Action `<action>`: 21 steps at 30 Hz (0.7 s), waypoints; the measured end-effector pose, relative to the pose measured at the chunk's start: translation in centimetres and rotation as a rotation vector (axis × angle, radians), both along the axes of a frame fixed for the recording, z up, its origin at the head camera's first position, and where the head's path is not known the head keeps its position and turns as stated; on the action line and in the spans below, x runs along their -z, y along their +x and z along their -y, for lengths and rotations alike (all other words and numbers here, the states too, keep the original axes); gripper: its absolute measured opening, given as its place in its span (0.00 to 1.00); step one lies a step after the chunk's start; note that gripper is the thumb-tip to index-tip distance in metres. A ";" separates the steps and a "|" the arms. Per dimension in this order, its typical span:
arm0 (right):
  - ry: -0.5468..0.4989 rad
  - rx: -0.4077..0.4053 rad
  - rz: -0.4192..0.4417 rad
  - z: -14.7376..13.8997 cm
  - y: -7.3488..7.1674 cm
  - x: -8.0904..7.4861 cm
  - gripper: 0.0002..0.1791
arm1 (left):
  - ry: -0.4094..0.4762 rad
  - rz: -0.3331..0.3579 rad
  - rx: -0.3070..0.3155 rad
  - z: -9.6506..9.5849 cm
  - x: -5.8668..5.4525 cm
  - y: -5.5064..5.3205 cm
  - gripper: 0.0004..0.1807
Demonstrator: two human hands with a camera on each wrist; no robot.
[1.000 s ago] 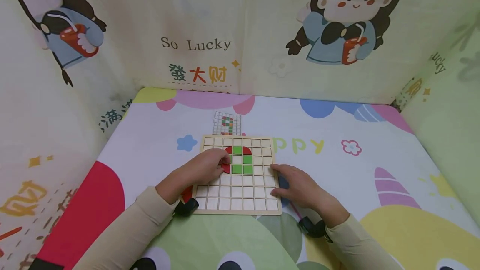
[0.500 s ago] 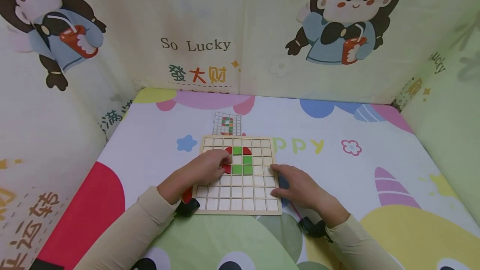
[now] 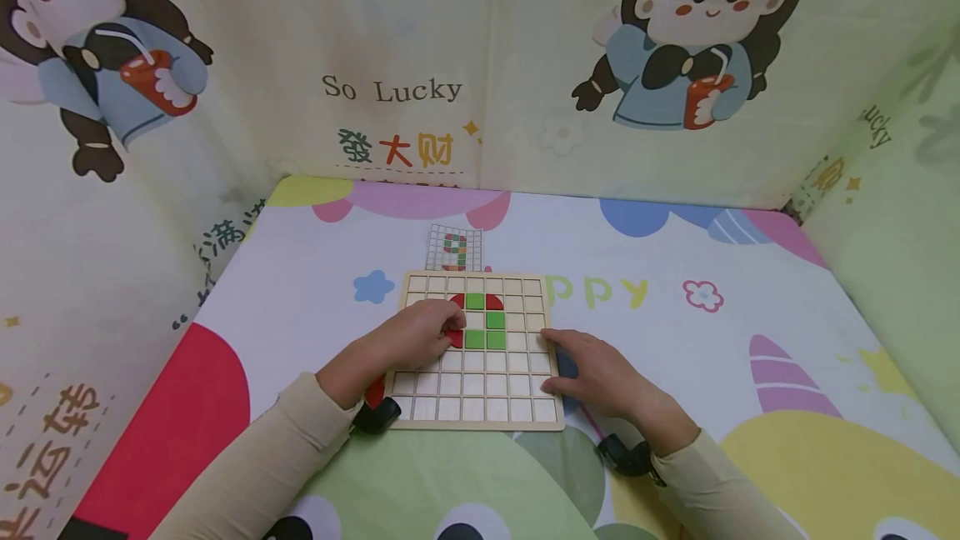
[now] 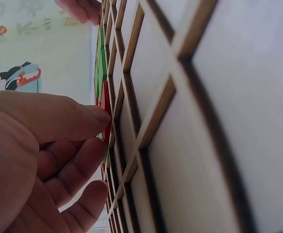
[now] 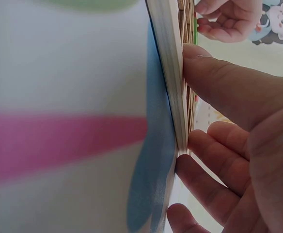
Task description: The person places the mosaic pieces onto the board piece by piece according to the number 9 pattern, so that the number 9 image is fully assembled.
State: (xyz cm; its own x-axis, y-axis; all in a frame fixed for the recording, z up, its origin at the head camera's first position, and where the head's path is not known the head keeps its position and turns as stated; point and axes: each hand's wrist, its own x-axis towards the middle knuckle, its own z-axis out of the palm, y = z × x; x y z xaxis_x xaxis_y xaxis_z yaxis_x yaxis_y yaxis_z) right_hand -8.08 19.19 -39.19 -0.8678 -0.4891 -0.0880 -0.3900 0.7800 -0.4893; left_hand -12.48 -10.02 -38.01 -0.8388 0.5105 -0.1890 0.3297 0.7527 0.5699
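Note:
The wooden grid board [image 3: 480,425] lies flat on the table, with green and red tiles set in its upper cells. My left hand [image 3: 411,337] reaches over its left side, fingertips down at the tiles. In the left wrist view the thumb touches a red tile [image 4: 106,104], while the index fingertip is hidden behind it. Green tiles [image 3: 495,320] and a rounded red tile [image 3: 494,302] show to the right of these fingers. My right hand [image 3: 603,373] rests against the board's right edge, thumb and fingers spread apart along the frame, as the right wrist view confirms.
A small printed pattern card [image 3: 454,247], with a green, red and orange figure on a grid, lies just behind the board. A red object [image 3: 375,391] peeks out by the board's left edge under the left wrist. Printed cloth walls [image 3: 525,140] enclose the table.
The left hand has shifted very slightly to the right, covering a green tile whose edge showed before. The right hand and the board stay where they were.

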 end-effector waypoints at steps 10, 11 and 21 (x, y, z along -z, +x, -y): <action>0.003 0.001 0.003 0.0 0.0 0.0 0.37 | -0.021 -0.001 -0.032 0.3 -0.3 0.1 0.15; 0.002 0.001 0.003 0.0 0.0 0.0 0.37 | -0.020 -0.001 -0.034 0.3 -0.4 0.1 0.15; -0.004 0.000 0.001 -0.1 0.1 -0.1 0.37 | -0.023 0.032 -0.056 1.0 -0.8 0.2 0.13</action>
State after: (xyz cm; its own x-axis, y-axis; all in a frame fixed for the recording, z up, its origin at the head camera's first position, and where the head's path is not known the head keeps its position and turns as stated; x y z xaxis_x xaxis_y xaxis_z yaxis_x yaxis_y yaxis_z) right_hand -8.03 19.29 -39.14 -0.8679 -0.4892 -0.0865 -0.3896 0.7782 -0.4926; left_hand -12.28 -11.00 -37.23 -0.8595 0.4580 -0.2270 0.2684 0.7823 0.5621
